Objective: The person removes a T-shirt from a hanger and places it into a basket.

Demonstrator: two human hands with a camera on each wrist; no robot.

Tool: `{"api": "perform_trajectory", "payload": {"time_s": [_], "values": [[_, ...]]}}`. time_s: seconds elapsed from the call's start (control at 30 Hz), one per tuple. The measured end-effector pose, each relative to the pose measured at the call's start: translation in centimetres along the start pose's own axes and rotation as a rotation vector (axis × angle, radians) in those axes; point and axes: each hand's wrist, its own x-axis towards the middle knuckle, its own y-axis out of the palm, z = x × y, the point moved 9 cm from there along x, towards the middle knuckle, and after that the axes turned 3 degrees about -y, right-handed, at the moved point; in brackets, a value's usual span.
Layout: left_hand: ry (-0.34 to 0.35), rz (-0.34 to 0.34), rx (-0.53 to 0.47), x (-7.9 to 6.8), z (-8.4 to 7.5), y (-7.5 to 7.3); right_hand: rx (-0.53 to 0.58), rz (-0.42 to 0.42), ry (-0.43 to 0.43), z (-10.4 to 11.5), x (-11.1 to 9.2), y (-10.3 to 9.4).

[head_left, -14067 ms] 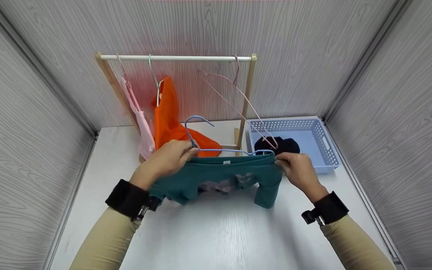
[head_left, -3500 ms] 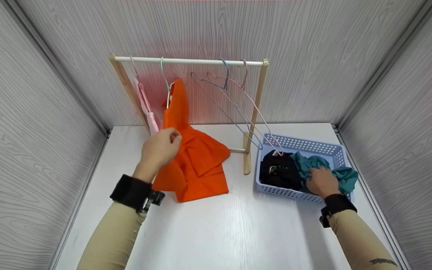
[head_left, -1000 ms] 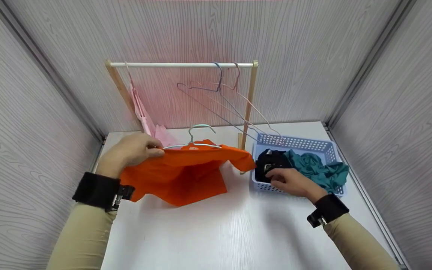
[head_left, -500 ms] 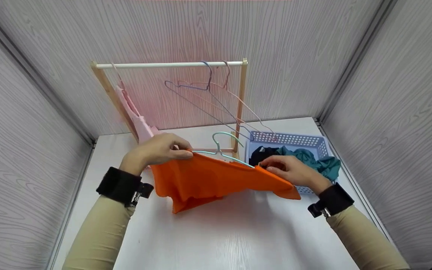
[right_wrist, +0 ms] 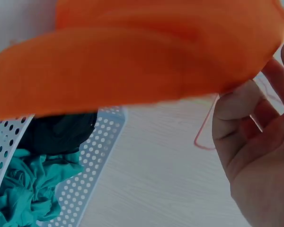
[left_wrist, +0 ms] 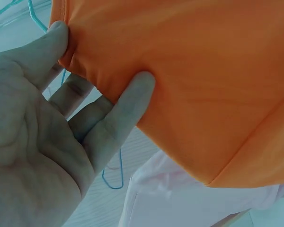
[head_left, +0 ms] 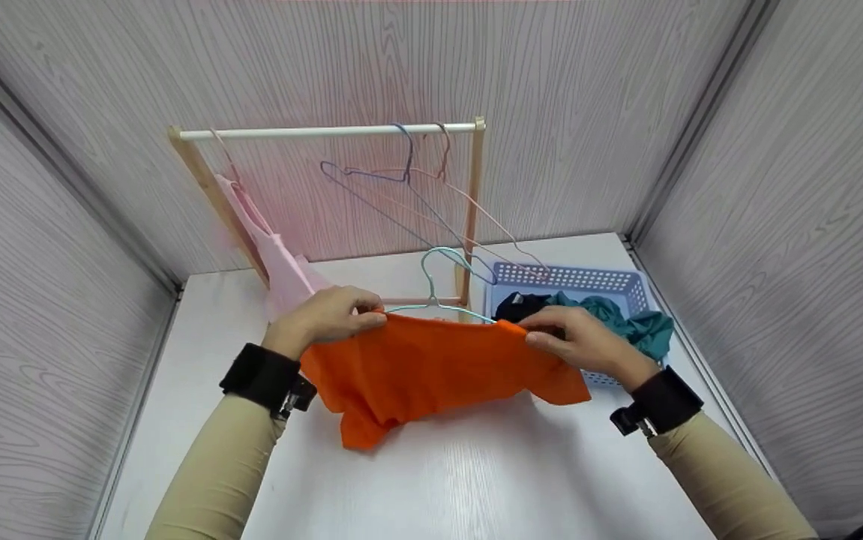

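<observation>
An orange shirt (head_left: 438, 367) hangs between my two hands above the white table, with a mint-green hanger (head_left: 431, 289) in its neck opening and the hook pointing up. My left hand (head_left: 330, 319) pinches the shirt's left shoulder edge; in the left wrist view the thumb (left_wrist: 59, 40) lies at the neckline and another finger presses the cloth. On the other side my right hand (head_left: 577, 337) pinches the right shoulder near the hanger's end. The right wrist view shows that hand's fingers (right_wrist: 236, 104) against the orange cloth. The ends of the hanger are hidden by cloth and fingers.
Behind stands a rack with a white rail (head_left: 296, 133). A pink garment (head_left: 281, 262) hangs at its left; a blue hanger (head_left: 371, 176) and a pink hanger (head_left: 476, 202) hang bare at its right. A blue basket (head_left: 626, 281) holds black cloth (head_left: 521, 306) and teal cloth (head_left: 648, 334).
The orange shirt on its hanger has come off the rail into my hands. My right hand moved from over the basket to the shirt's right shoulder. The teal garment went into the basket earlier.
</observation>
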Motion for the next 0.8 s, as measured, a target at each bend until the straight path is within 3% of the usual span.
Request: {"api": "perform_trajectory", "payload": {"time_s": [0.2, 0.37, 0.6, 0.8], "values": [[-0.021, 0.019, 0.027, 0.6, -0.8, 1.1, -0.114, -0.068, -0.043, 0.5, 0.6, 0.4], [-0.03, -0.058, 0.102, 0.6, -2.1, 1.1, -0.02, -0.102, -0.016, -0.2, 0.9, 1.0], [0.131, -0.146, 0.119, 0.9, -5.2, 1.6, 0.004, -0.172, -0.054, 0.6, 1.8, 1.5], [0.153, -0.117, 0.181, 1.3, -4.8, 2.8, -0.02, -0.185, -0.021, -0.1, 2.0, 2.1]]}}
